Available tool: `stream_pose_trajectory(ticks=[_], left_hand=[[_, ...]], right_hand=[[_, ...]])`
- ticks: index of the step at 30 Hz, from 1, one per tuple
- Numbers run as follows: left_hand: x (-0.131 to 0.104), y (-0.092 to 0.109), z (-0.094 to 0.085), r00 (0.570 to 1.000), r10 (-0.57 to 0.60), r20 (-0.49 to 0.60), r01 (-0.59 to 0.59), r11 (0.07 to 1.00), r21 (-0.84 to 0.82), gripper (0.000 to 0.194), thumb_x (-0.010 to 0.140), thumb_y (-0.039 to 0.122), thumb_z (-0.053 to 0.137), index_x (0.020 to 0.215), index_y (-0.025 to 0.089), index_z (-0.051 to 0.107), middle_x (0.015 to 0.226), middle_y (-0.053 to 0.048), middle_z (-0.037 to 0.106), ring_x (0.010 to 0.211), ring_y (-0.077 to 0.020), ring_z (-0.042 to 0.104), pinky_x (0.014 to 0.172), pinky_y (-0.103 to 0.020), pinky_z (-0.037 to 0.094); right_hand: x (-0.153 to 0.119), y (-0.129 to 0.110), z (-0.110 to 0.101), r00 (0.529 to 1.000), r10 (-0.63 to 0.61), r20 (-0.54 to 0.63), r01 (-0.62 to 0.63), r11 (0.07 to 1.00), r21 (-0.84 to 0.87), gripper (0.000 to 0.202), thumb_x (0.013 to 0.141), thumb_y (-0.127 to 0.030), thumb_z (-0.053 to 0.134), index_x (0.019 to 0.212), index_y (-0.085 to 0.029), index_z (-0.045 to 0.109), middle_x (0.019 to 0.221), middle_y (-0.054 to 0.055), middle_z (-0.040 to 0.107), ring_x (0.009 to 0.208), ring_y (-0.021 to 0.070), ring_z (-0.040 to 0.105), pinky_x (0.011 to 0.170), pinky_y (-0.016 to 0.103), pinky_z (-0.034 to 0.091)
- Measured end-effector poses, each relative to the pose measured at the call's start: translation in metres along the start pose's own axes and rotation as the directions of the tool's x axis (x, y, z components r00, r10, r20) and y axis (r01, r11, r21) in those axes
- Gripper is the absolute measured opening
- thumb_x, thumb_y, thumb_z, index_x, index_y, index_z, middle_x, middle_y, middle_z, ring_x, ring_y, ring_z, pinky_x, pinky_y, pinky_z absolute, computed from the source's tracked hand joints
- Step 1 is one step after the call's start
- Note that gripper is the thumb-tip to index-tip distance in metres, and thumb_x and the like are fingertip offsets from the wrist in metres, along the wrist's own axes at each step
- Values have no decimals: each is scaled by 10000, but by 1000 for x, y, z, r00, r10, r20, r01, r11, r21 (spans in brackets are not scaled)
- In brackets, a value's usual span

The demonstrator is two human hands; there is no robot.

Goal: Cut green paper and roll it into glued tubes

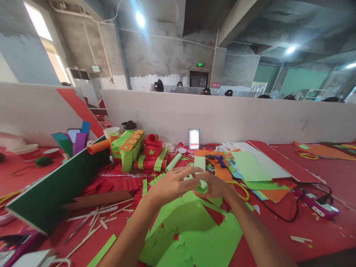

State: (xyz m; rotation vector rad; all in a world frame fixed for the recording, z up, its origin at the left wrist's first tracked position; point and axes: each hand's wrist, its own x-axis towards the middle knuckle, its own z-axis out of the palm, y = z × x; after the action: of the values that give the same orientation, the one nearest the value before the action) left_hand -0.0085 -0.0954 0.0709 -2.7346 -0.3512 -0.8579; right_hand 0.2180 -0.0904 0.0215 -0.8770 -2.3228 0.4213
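Note:
Both hands meet above the middle of the table. My left hand reaches in from the left, its fingers bent over a small roll of light green paper. From the right, my right hand is wrapped round the same roll, whose open round end faces me. Beneath them lie large bright green sheets with ragged cut-outs and small red scraps. A pale green strip stands just behind the fingers.
Green and orange paper shapes and red rolls stand at back left, beside a dark green board. A blue glue gun, yellow-handled scissors, a phone and a purple power strip also lie about.

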Motion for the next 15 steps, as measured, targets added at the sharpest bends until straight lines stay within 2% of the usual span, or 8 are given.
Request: stream_pose_trajectory(ticks=[5,9,12,15], left_hand=[[-3,-7,3,998,-20,65,22,999,-33,226,923,89,491,973,221,667,1354,-80,553,1141,-219,589,850,-330,520],[-4,-13,9,994,-86,72,101,967,-235,237,931,112,476,908,200,695,1355,-101,543,1077,-204,612,853,-320,527],[-2,-13,9,978,-177,115,210,864,-458,191,924,213,543,838,198,713,1320,-105,549,1042,-219,609,828,-322,537],[2,-12,9,953,-259,157,300,733,-611,167,883,297,627,799,190,725,1235,-112,559,1050,-237,577,823,-323,529]], right_hand=[[3,-8,-4,984,115,139,-129,987,97,132,776,-328,689,818,-211,647,684,-33,659,613,141,583,575,233,452],[5,-12,-9,914,189,359,-300,911,283,185,758,-324,723,741,-197,590,624,-29,654,545,128,590,530,223,454],[5,-8,-9,843,160,513,-426,781,457,219,765,-336,729,770,-186,569,603,-23,665,511,118,595,511,214,464],[2,-3,-4,790,99,605,-544,568,618,321,763,-414,737,847,-172,543,586,-10,667,454,115,590,462,203,452]])
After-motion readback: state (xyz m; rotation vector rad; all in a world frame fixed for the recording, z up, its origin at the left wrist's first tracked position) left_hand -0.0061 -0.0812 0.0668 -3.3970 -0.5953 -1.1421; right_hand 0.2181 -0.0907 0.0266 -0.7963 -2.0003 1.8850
